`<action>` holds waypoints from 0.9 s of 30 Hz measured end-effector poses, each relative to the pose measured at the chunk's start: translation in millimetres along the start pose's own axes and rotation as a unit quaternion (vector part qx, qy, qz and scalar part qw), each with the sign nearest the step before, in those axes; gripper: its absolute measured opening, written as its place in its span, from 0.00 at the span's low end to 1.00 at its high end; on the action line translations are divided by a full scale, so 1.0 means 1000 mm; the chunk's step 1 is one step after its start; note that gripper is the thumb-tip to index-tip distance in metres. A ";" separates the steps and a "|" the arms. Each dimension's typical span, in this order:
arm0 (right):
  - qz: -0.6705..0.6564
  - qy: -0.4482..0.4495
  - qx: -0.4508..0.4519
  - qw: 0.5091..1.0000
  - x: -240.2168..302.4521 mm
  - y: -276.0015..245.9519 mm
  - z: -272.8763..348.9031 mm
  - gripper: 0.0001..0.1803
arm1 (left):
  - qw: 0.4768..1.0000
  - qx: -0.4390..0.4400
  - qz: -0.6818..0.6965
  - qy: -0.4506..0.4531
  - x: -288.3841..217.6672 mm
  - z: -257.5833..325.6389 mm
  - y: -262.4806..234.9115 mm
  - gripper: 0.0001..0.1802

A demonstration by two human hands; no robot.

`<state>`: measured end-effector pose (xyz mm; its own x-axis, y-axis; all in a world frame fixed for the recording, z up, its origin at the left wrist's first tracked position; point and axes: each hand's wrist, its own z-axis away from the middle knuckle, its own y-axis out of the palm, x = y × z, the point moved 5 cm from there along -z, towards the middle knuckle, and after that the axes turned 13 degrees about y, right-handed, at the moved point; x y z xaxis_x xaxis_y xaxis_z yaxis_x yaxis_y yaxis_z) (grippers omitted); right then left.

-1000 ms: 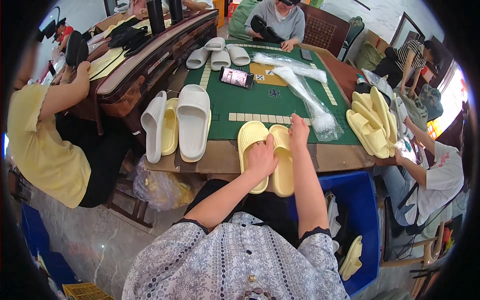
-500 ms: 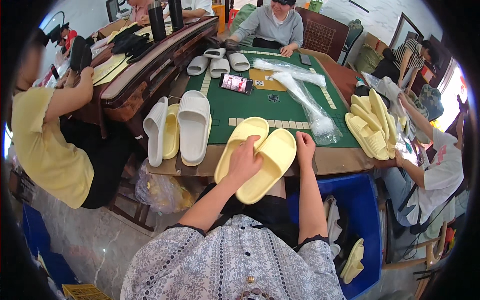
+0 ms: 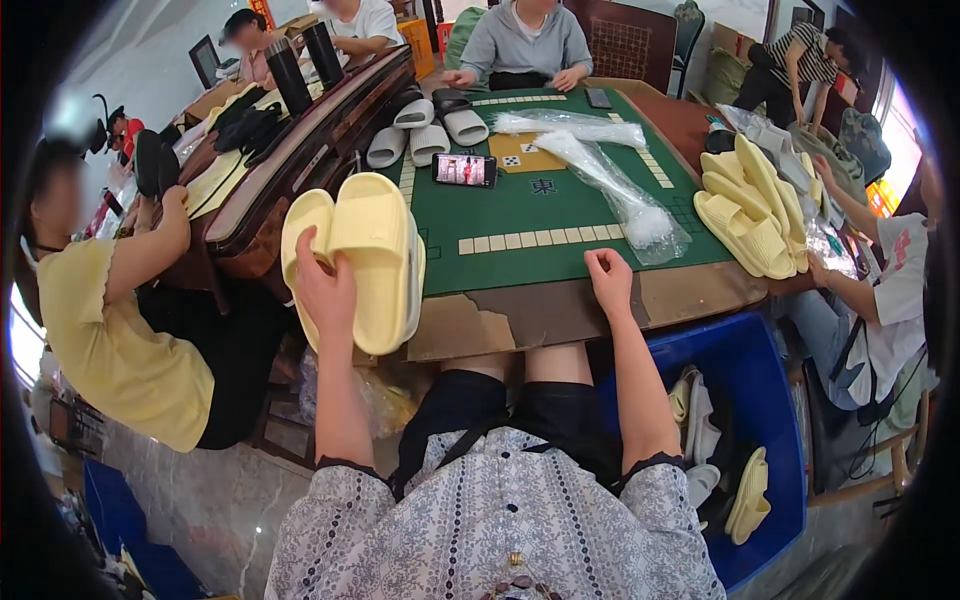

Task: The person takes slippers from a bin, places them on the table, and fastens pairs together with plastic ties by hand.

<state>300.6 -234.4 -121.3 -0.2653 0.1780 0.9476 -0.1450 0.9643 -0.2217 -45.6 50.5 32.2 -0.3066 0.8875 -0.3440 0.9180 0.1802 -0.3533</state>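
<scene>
My left hand (image 3: 328,292) grips a pair of yellow slippers (image 3: 370,270) at the table's front left corner. Its thumb and fingers close on the inner edges, between the two footbeds. Underneath, a light grey slipper (image 3: 414,303) shows only as a rim; most of that pile is hidden by the yellow pair. Above the front edge of the table, my right hand (image 3: 609,280) is closed with its fingers pinched together. Whether anything small sits in that pinch cannot be seen.
Torn brown cardboard (image 3: 470,325) lines the table edge before a green mat (image 3: 500,215). A phone (image 3: 464,170), clear plastic bags (image 3: 620,190), grey slippers (image 3: 428,142) and stacked yellow slippers (image 3: 750,215) lie on the table. A blue bin (image 3: 790,440) with slippers stands right of my legs. Co-workers sit around.
My left hand has carried the yellow slippers from the front middle to the left, over the grey and yellow ones there. My right hand stays near the front edge, now apart from the pair.
</scene>
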 end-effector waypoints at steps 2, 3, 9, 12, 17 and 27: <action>0.006 0.001 -0.001 1.000 0.002 0.001 0.001 0.12 | 1.000 0.008 -0.003 0.005 0.018 -0.012 0.009 0.27; 0.016 -0.002 -0.003 1.000 0.001 -0.002 0.001 0.12 | 1.000 0.019 -0.004 0.008 0.026 -0.017 0.017 0.27; 0.042 -0.001 0.000 0.999 0.004 -0.001 0.002 0.12 | 0.999 0.051 0.002 0.001 0.055 -0.028 0.039 0.28; 0.046 -0.007 0.001 0.999 0.007 0.000 0.003 0.12 | 0.990 0.115 0.052 -0.062 0.069 -0.021 0.053 0.30; 0.052 -0.014 0.002 0.999 0.012 0.002 0.004 0.11 | 0.987 0.159 0.011 -0.034 0.091 -0.021 0.067 0.31; 0.036 -0.034 0.008 0.999 0.018 0.012 0.007 0.12 | 0.956 0.274 -0.026 -0.100 0.131 -0.034 0.075 0.43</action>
<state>287.4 -221.5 -109.0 -0.3393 0.2324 0.9115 -0.1382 0.9462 -0.2927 -8.7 194.6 -9.6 -0.4411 0.7742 -0.4539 0.6476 -0.0757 -0.7582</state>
